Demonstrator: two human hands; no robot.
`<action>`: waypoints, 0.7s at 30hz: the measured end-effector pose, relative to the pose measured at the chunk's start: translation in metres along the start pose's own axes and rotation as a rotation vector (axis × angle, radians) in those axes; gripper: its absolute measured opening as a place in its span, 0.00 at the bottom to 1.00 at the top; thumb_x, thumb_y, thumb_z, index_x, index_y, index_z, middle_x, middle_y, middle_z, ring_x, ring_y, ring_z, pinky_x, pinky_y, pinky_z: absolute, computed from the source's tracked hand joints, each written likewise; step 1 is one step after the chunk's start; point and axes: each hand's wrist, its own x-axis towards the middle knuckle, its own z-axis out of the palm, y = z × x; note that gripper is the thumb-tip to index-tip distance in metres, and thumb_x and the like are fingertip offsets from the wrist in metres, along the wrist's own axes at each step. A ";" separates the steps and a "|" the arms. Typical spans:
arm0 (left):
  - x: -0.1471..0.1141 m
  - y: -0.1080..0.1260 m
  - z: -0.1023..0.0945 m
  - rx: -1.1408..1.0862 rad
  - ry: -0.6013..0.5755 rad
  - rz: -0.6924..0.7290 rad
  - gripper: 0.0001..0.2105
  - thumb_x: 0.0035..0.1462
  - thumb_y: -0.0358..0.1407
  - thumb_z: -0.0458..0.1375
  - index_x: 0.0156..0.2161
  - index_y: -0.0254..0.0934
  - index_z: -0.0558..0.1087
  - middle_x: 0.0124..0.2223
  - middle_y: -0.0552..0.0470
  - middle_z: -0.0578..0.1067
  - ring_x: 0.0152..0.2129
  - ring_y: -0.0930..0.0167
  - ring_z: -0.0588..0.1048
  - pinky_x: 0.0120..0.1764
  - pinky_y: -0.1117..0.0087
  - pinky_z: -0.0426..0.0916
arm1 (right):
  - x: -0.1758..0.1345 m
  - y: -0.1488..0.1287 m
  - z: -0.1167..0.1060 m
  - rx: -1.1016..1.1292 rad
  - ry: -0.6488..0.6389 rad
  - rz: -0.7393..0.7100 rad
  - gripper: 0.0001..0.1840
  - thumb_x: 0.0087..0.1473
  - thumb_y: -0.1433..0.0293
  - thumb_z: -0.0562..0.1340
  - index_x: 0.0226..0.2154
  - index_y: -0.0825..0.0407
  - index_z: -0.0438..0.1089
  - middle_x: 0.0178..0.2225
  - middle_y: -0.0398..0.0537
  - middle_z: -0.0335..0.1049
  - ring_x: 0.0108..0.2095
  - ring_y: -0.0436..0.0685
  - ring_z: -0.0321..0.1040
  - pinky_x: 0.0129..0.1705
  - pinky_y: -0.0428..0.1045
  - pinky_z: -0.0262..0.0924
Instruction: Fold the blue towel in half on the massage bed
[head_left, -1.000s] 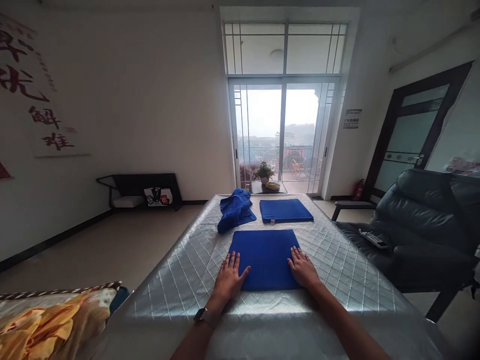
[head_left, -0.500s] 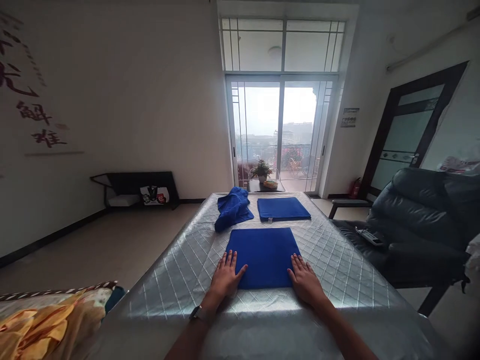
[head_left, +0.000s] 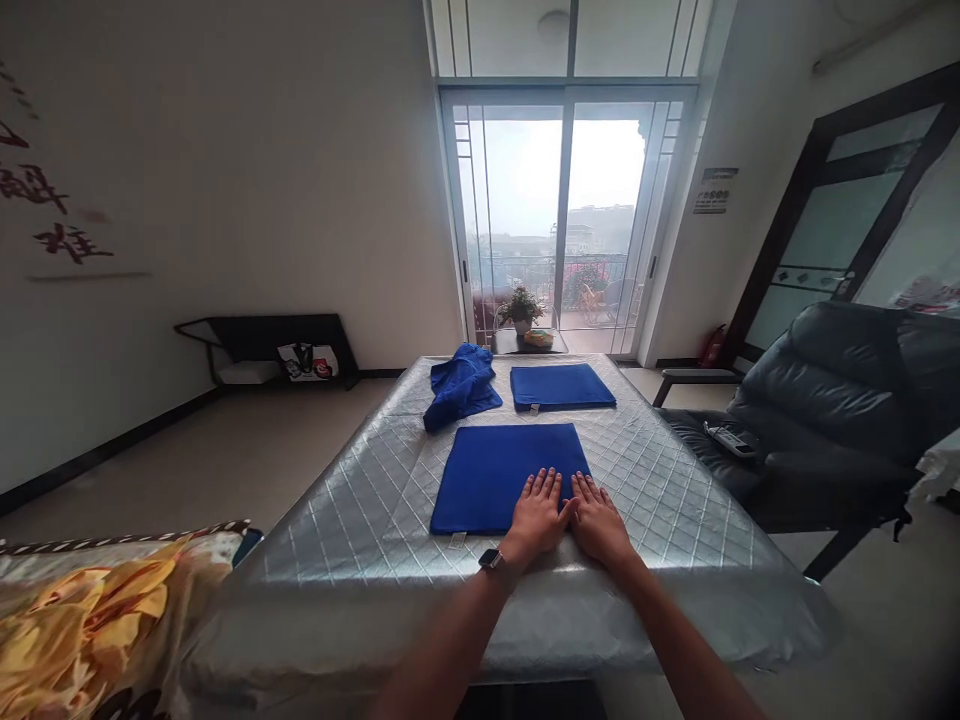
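A flat blue folded cloth (head_left: 484, 475) lies in front of me on the silver quilted table cover (head_left: 352, 510), a small white tag showing at its near edge. My left hand (head_left: 540, 512) rests flat on the cloth's near right part, fingers stretched out, a watch on the wrist. Right beside it, my right hand (head_left: 598, 515) lies flat at the cloth's right edge, fingers extended, the thumbs touching or nearly so. Farther back, a second folded blue cloth (head_left: 564, 386) lies flat, and a crumpled blue cloth (head_left: 461, 388) sits to its left.
A dark reclining armchair (head_left: 825, 400) with a remote-like device (head_left: 729, 440) on its seat stands to the right. Yellow patterned fabric (head_left: 97, 620) lies low on the left. Beyond the table, a small stand holds a potted plant (head_left: 521, 308) before the glass doors.
My left hand has slid right across the cloth, from its left edge to beside my right hand. The right hand stays near the right edge. The view has tilted down slightly.
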 end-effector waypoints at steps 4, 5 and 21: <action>-0.015 -0.026 -0.006 0.029 -0.032 -0.077 0.38 0.68 0.55 0.26 0.72 0.34 0.50 0.73 0.47 0.49 0.71 0.64 0.44 0.70 0.56 0.41 | 0.000 -0.001 -0.001 0.013 0.007 0.006 0.36 0.68 0.58 0.39 0.72 0.59 0.43 0.73 0.50 0.36 0.73 0.58 0.33 0.71 0.58 0.29; -0.021 -0.038 -0.010 0.044 -0.036 -0.109 0.38 0.68 0.55 0.27 0.72 0.34 0.50 0.74 0.47 0.48 0.71 0.64 0.44 0.70 0.55 0.41 | 0.000 -0.001 -0.001 0.013 0.010 0.009 0.36 0.68 0.58 0.39 0.72 0.60 0.43 0.73 0.50 0.36 0.73 0.58 0.33 0.71 0.57 0.29; -0.098 -0.126 -0.032 0.103 0.007 -0.435 0.51 0.59 0.69 0.34 0.73 0.29 0.44 0.74 0.40 0.40 0.71 0.55 0.39 0.69 0.53 0.42 | 0.001 -0.001 0.002 0.005 0.002 0.014 0.37 0.68 0.57 0.38 0.72 0.59 0.41 0.74 0.50 0.35 0.73 0.57 0.30 0.71 0.57 0.28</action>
